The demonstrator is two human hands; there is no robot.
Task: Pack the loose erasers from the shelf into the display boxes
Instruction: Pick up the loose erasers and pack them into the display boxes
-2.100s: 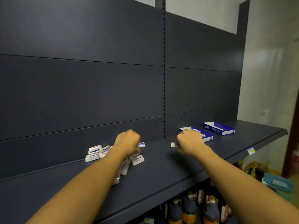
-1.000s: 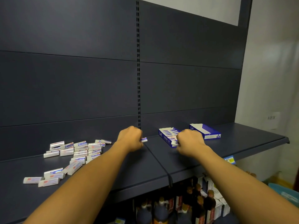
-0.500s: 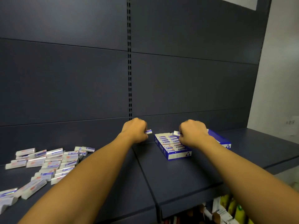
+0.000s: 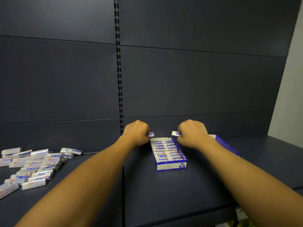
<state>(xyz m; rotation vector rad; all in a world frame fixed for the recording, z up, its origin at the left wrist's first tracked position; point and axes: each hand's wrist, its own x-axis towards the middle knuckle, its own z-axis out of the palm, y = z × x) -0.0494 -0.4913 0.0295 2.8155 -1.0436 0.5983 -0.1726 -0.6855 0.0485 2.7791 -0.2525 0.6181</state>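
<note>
Head view: one eraser (image 4: 150, 134) is pinched in the left hand (image 4: 136, 135), another (image 4: 175, 133) in the right hand (image 4: 191, 134), above the display box (image 4: 168, 165), now centred; earlier it lay rightward.

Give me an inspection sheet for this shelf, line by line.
Surface: dark shelf, two sections meeting at a seam.
Job's things: open box nearly full of erasers in two rows; a gap shows at its far end. Second box sits behind the right forearm, mostly hidden. Loose erasers lie piled on the left section.
Clutter: nothing seen.
Grippers: left hand pinches an eraser beside the box's far left corner; right hand pinches another eraser over its far right corner.
Cables: nothing seen.
Surroundings: dark back panels with a slotted upright; pale wall at right.
</note>
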